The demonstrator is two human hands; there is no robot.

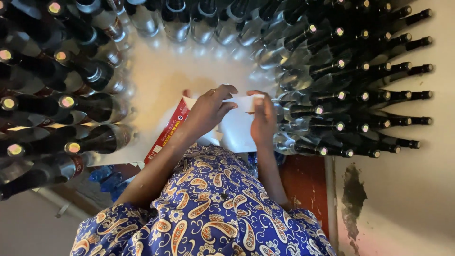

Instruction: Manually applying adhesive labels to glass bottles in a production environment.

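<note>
My left hand and my right hand meet over a white table top and pinch a small white paper strip between them. The left fingers grip its left end and the right fingers its right end. Under the hands lies a flat white sheet on a card with a red printed edge. My blue paisley dress fills the bottom of the view and hides the near table edge.
Dark glass bottles with gold caps crowd the left side. Dark bottles with black caps crowd the right. More bottles line the far side. Blue crumpled plastic lies low on the left; a stained pale wall is on the right.
</note>
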